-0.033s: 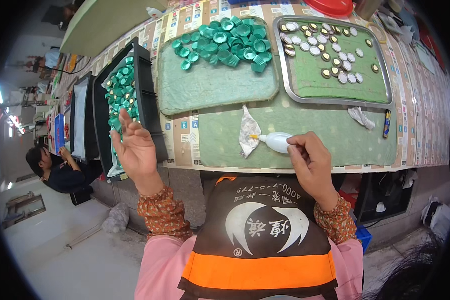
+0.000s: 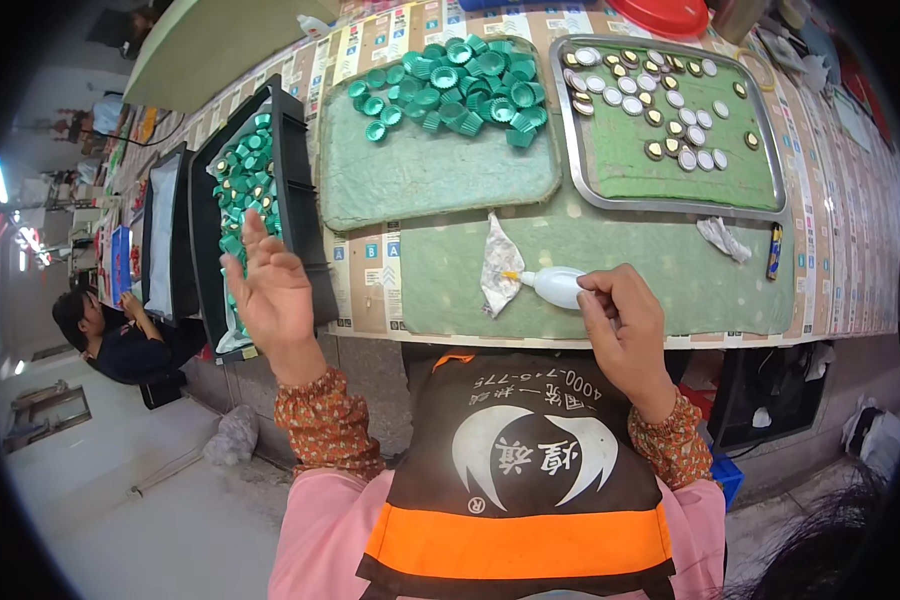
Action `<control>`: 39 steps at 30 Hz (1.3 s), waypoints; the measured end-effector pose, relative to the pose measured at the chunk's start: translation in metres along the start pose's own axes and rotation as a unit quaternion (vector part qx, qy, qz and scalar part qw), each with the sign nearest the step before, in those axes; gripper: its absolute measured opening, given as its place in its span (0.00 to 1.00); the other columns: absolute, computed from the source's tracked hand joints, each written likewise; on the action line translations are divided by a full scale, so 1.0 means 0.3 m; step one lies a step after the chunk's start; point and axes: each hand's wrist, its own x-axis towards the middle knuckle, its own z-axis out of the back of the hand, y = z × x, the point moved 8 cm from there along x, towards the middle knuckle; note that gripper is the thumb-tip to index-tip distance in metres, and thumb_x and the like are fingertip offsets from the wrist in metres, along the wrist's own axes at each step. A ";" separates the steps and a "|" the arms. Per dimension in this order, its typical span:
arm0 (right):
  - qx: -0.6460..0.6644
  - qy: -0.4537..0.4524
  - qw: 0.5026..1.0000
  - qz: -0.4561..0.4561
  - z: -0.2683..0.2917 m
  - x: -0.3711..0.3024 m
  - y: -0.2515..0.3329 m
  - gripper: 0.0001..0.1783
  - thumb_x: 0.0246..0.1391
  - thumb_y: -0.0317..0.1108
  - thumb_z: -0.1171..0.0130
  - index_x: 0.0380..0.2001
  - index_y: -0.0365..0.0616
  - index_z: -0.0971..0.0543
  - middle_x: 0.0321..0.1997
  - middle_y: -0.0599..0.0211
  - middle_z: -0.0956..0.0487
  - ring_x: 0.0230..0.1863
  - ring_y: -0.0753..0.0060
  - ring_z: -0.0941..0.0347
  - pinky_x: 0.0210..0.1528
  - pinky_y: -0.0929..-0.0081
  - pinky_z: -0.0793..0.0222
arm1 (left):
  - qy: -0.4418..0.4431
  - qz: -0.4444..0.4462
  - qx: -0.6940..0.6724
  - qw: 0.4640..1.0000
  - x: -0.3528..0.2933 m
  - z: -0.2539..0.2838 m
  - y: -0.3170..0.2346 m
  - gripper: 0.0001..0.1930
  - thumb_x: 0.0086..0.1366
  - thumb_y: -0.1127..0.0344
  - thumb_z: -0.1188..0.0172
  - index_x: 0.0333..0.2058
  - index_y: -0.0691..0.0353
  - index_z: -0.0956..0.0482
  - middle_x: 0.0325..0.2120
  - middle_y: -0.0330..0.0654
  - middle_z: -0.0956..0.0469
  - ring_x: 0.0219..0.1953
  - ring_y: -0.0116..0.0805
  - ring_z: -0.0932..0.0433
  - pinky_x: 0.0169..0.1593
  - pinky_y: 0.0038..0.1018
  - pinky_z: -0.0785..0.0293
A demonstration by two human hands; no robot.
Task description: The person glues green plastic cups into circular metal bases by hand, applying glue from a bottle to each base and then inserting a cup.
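Note:
My right hand (image 2: 625,325) grips a small white squeeze bottle (image 2: 555,287) with a yellow nozzle, lying on a green cloth mat (image 2: 610,265) at the table's near edge. The nozzle points left at a crumpled white rag (image 2: 498,263). My left hand (image 2: 270,290) is raised with fingers spread and nothing in it, hovering by the near end of a black crate (image 2: 295,170) of green caps (image 2: 240,185). A pile of green caps (image 2: 450,90) lies on a green pad (image 2: 420,170). A metal tray (image 2: 585,165) holds silver and gold round caps (image 2: 660,100).
A second crumpled rag (image 2: 722,237) and a dark lighter-like stick (image 2: 773,250) lie at the mat's right. More black crates (image 2: 160,240) stand to the left. Another person (image 2: 110,335) sits at far left. A red dish (image 2: 670,15) sits at the back.

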 end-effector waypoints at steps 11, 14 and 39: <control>-0.263 0.121 0.953 0.095 -0.145 0.030 0.056 0.31 0.54 0.37 0.34 0.62 0.42 0.26 0.59 0.50 0.28 0.61 0.44 0.35 0.60 0.51 0.37 | 0.224 -0.202 0.778 0.551 0.458 -0.203 0.434 0.25 0.71 0.52 0.40 0.63 0.54 0.27 0.61 0.48 0.26 0.62 0.52 0.29 0.63 0.50 0.33; -0.268 0.130 0.950 0.091 -0.175 0.014 0.037 0.32 0.53 0.35 0.33 0.62 0.45 0.26 0.59 0.51 0.28 0.60 0.44 0.34 0.61 0.51 0.37 | 0.211 -0.240 0.830 0.457 0.530 -0.279 0.587 0.28 0.69 0.46 0.39 0.65 0.45 0.27 0.67 0.50 0.31 0.68 0.58 0.35 0.66 0.59 0.38; -0.190 0.083 0.968 0.140 -0.133 -0.008 -0.038 0.33 0.50 0.27 0.36 0.62 0.38 0.28 0.55 0.55 0.26 0.56 0.50 0.31 0.58 0.53 0.38 | 0.246 -0.239 0.843 0.416 0.226 -0.270 0.588 0.16 0.68 0.59 0.38 0.54 0.44 0.20 0.61 0.43 0.26 0.70 0.53 0.38 0.68 0.52 0.42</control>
